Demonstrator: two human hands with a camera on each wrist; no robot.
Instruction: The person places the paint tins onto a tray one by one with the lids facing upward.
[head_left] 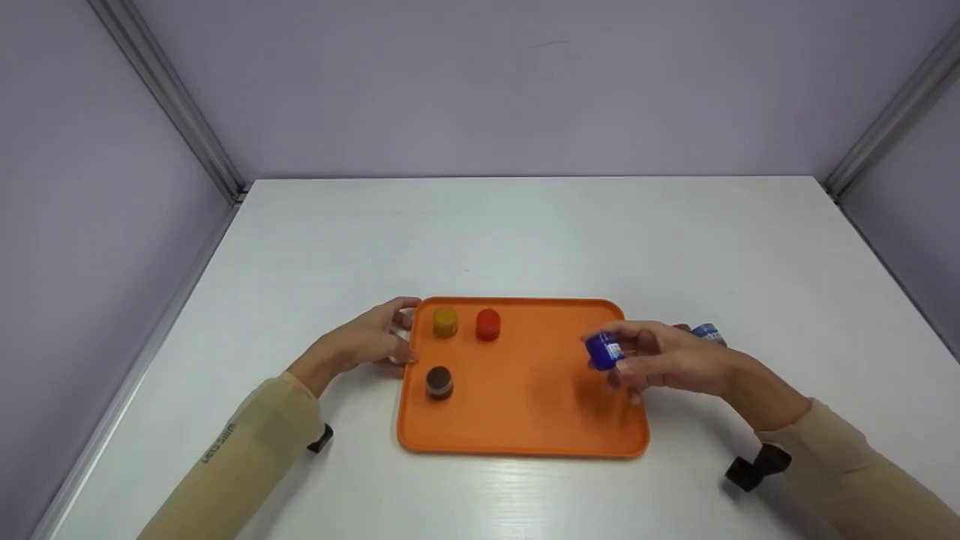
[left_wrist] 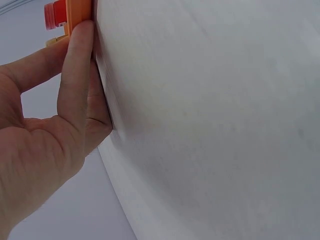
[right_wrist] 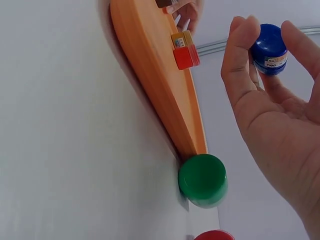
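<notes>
Right hand [head_left: 675, 360]: fingertips pinching a blue-capped jar [head_left: 602, 349], holding it in the air above the right part of the orange tray [head_left: 525, 427]. Left hand [head_left: 371, 341]: fingers lying fairly straight, pressing against the tray's left rim. Sitting on the tray: yellow jar [head_left: 445, 322], red jar [head_left: 488, 325], brown jar [head_left: 439, 382]. Standing just off the tray's right edge: green-capped jar [right_wrist: 202, 180], and possibly another blue one [head_left: 709, 332], partly hidden.

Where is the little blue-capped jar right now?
In the head view, the small blue-capped jar is pinched in the person's right hand, just above the right part of the orange plastic tray.
</notes>
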